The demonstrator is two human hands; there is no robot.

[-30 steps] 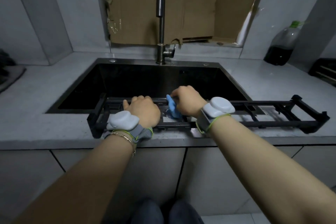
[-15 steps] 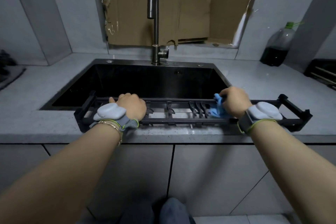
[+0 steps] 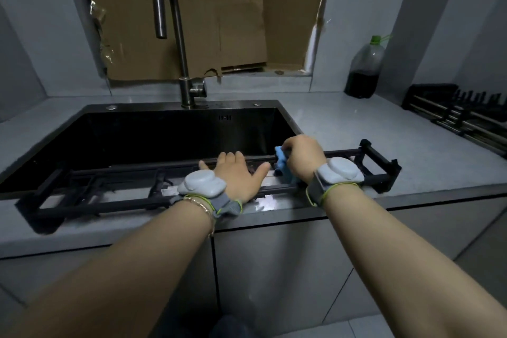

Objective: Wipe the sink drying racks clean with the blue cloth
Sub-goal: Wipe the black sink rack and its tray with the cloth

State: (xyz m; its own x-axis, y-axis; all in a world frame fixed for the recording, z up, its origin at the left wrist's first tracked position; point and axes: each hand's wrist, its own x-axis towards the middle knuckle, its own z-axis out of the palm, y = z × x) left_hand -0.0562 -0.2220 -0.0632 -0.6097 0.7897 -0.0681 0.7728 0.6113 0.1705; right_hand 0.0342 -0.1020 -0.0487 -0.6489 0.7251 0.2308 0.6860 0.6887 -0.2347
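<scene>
Along the front edge of the black sink (image 3: 164,140) lies a long black drying rack (image 3: 381,156). Its far rail hangs over the basin, and its near rail and right end sit on the grey surface (image 3: 343,123). The sink's walls are dark and its bottom is too dim to read.

The left hand (image 3: 238,175) rests flat on the middle of the rack, its fingers (image 3: 230,158) straight and spread, holding nothing. Just to its right, the right hand (image 3: 304,156) has its fingers (image 3: 290,145) curled round the blue cloth (image 3: 282,163). The cloth is bunched up and pressed against the rack's far rail and cross bars. Each wrist carries a pale grey device (image 3: 201,184) on a strap, and the left wrist also wears a thin bracelet (image 3: 200,204).

A clear plastic bottle (image 3: 363,68) with a green cap stands in the back right corner, with dark liquid filling its lower part. A second dark rack (image 3: 461,115) lies well apart at the far right of the surface, partly cut off by the frame edge. A tall curved faucet (image 3: 175,35) rises behind the sink with its spout over the basin. Brown cardboard (image 3: 219,14) covers the wall behind the faucet.

The right hand hides much of the cloth and the bars beneath it. The left hand and its wrist device cover the rack's middle bars.
</scene>
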